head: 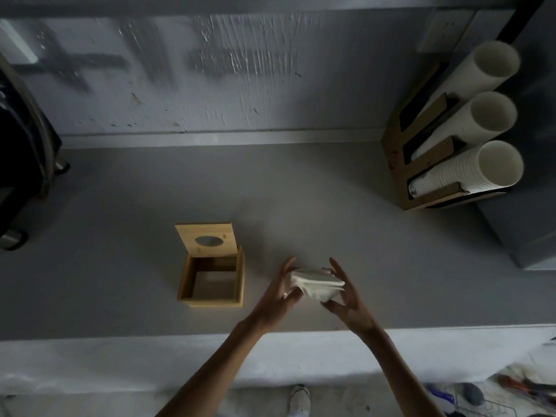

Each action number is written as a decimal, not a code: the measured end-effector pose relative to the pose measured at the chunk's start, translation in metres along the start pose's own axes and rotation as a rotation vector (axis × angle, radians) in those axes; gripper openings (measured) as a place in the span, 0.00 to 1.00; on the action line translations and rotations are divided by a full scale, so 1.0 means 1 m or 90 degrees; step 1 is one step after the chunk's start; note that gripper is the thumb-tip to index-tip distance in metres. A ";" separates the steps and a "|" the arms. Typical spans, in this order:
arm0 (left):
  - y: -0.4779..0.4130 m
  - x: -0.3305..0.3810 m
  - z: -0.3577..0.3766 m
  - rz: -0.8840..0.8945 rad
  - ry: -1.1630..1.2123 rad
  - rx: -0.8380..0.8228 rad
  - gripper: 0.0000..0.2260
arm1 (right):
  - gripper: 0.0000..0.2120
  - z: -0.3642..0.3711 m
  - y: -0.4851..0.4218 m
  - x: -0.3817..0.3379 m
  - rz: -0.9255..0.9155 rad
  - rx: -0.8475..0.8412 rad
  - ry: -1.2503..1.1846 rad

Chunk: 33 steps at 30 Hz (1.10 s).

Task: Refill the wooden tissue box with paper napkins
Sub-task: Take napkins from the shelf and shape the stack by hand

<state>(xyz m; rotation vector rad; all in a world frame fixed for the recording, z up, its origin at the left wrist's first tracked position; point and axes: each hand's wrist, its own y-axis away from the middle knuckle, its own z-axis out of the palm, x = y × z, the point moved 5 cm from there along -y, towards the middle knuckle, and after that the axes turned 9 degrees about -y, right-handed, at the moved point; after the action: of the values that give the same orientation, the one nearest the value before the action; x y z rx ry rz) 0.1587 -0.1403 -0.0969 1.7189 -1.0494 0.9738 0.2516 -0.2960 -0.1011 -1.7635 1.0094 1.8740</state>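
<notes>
Head view: left hand, right hand clasp white folded paper napkins.
Left of the fingers, square pale-wood tissue box gapes open.

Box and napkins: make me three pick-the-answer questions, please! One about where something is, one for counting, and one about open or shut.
1. The box lid is: A open; B shut; C missing.
2. The napkins are: A in the box; B between the left hand and right hand; C on the floor.
3. Cup stacks in the holder: A two; B five; C three.

Answers: A, the lid stands raised at the box's back edge; B, both hands hold them beside the box; C, three white stacks show.
</notes>
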 end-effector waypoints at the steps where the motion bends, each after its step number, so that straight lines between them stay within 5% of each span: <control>1: -0.002 -0.001 0.001 -0.017 0.026 -0.003 0.34 | 0.46 0.002 -0.001 -0.001 0.006 -0.001 -0.019; 5: -0.005 -0.003 0.003 -0.056 0.067 0.010 0.36 | 0.49 0.006 0.000 -0.001 0.030 0.013 -0.132; 9: -0.008 -0.005 0.004 -0.044 0.013 0.025 0.42 | 0.35 0.012 -0.003 0.005 0.061 0.111 -0.237; 31: 0.000 -0.012 0.003 0.006 -0.037 0.071 0.49 | 0.48 0.037 0.013 -0.005 -0.046 0.162 -0.106; 33: 0.002 -0.016 0.001 0.000 -0.049 0.068 0.46 | 0.41 0.035 0.014 -0.001 -0.043 0.175 -0.065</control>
<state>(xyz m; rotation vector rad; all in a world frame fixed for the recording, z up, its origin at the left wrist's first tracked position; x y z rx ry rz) 0.1520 -0.1382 -0.1114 1.8570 -1.0641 0.9858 0.2177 -0.2801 -0.0981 -1.5090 1.0964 1.6750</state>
